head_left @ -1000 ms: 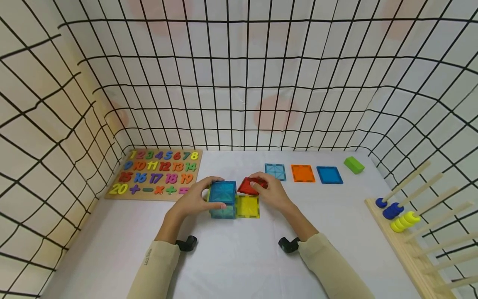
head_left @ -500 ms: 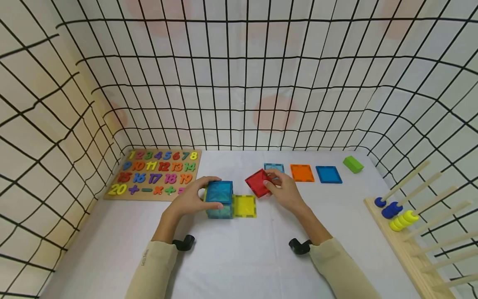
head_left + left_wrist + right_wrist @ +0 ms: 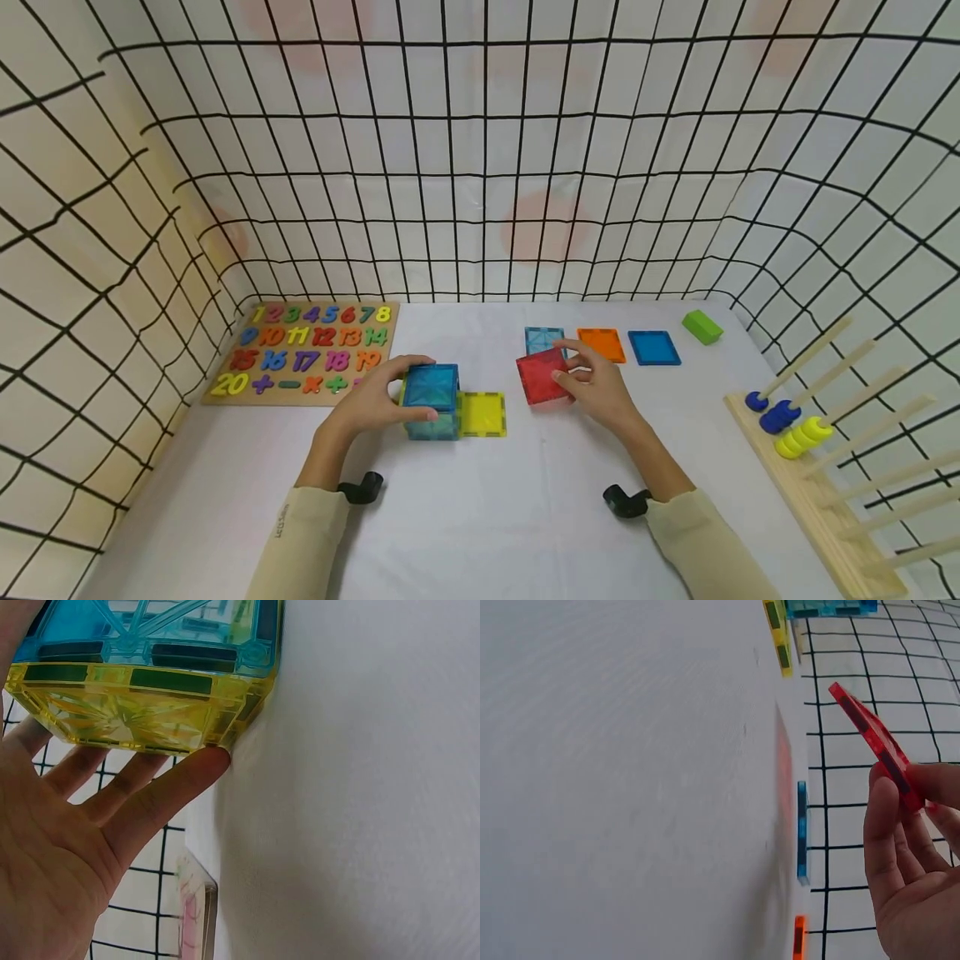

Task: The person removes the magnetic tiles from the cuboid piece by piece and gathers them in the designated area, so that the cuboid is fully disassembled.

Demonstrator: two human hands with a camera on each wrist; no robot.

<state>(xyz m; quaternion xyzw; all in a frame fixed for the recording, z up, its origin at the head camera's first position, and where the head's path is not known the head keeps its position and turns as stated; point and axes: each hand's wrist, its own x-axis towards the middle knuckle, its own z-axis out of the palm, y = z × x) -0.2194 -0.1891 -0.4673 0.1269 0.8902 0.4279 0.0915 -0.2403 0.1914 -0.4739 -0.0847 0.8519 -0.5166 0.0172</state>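
A small cube of see-through magnetic tiles (image 3: 431,386), blue on top with a yellow side (image 3: 124,720), sits on the white table. My left hand (image 3: 367,402) grips it from the left, thumb along the front and fingers toward the back. Beside the cube's right side, a yellow square tile (image 3: 483,414) lies flat. My right hand (image 3: 603,390) pinches a red square magnetic tile (image 3: 542,377) by its right edge. In the right wrist view the red tile (image 3: 874,739) is tilted and raised off the table, apart from the cube.
Behind the right hand lie a light blue tile (image 3: 542,340), an orange tile (image 3: 603,343) and a blue tile (image 3: 654,348). A green block (image 3: 702,327) is farther right. A number puzzle board (image 3: 300,354) lies back left; a wooden peg rack (image 3: 806,492) stands at right.
My right hand has carried the red tile rightward, away from the cube, and its face has turned more toward the head camera. My left hand keeps its hold on the cube.
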